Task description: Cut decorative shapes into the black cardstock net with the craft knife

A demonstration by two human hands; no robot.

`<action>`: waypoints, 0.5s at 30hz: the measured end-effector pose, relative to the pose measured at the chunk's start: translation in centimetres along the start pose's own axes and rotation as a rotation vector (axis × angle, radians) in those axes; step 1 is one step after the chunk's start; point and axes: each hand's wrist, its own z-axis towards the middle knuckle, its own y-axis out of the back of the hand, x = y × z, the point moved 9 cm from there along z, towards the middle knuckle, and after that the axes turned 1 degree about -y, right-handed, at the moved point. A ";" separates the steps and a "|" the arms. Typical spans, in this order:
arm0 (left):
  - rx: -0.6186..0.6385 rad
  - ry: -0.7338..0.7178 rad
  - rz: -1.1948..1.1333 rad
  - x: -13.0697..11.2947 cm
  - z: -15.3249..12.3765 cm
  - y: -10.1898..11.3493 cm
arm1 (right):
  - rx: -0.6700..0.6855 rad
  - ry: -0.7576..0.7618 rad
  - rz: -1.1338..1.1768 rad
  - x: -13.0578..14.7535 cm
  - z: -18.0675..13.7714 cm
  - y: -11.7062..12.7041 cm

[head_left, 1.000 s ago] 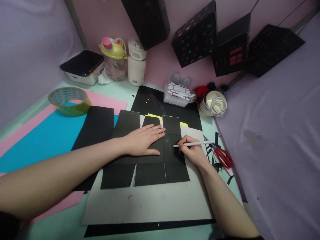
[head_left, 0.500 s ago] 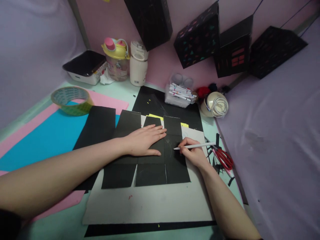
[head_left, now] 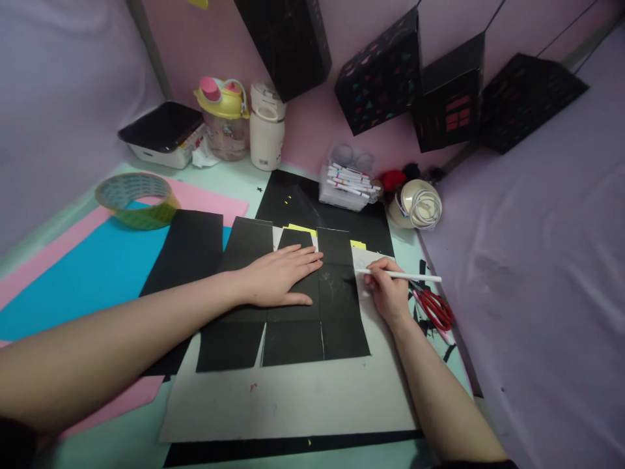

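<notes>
Under my left hand [head_left: 280, 277] lies a black card [head_left: 293, 339] cut into joined panels with folded flaps; the palm is down and the fingers are stretched out across it. My right hand [head_left: 389, 293] pinches a slim white pencil-like pen [head_left: 415, 276], its tip at the card's right edge, beside the right panel. Faint pale curved lines [head_left: 334, 283] show on that panel. A greyish-white board [head_left: 293, 404] lies beneath the card.
Red-handled scissors [head_left: 436, 309] lie at the right among black paper scraps. A tape roll [head_left: 139, 198] rests on blue paper [head_left: 97, 267] at the left. Behind are a box of markers [head_left: 349, 185], a white bottle [head_left: 267, 133] and a jug [head_left: 224, 127]. Black paper lanterns [head_left: 383, 78] hang above.
My right hand has moved right and slightly up with the pen, from the right panel to its edge. More pale lines show on the panel. My left hand stays flat on the card.
</notes>
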 end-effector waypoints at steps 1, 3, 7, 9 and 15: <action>-0.003 -0.001 -0.001 0.0 0.0 0.0 | -0.047 0.018 0.006 -0.2 0.3 0.6; -0.008 0.000 -0.002 0.1 0.0 0.1 | -0.113 0.061 -0.038 -0.2 0.6 1.3; 0.005 0.004 0.011 0.1 0.0 0.0 | -0.193 0.136 -0.216 0.4 0.8 2.0; 0.014 0.003 0.027 0.0 0.0 0.0 | -0.209 0.152 -0.272 0.6 0.8 2.0; -0.018 -0.012 0.054 -0.2 0.0 0.1 | -0.166 0.189 -0.351 1.1 1.2 1.0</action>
